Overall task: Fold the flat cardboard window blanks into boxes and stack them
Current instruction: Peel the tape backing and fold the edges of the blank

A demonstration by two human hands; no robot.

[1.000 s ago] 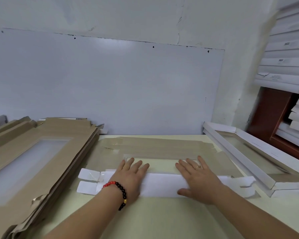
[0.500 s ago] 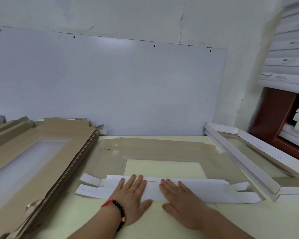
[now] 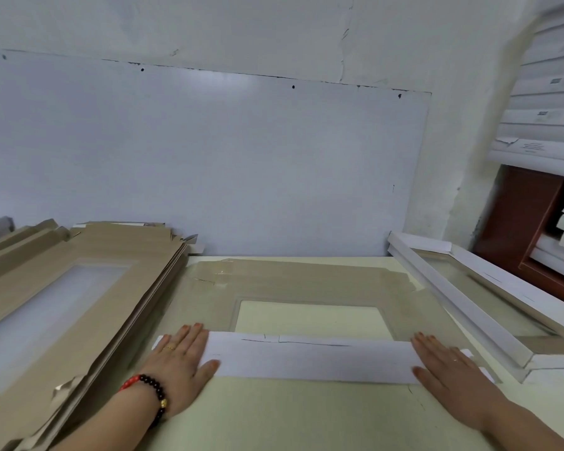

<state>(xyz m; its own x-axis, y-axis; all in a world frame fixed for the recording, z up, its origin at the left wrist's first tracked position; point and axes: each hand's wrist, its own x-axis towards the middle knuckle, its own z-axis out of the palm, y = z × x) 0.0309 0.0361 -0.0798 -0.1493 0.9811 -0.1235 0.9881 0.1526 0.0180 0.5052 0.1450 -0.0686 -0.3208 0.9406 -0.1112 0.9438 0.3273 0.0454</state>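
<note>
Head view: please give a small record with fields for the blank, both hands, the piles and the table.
blank in work: flat brown window blank on the table, near white flap folded over it
left hand: flat, pressing the flap's left end
right hand: flat, pressing the flap's right end
unfolded blanks: brown pile at left
folded boxes: white window box at right; white stack behind it
table: pale green
</note>
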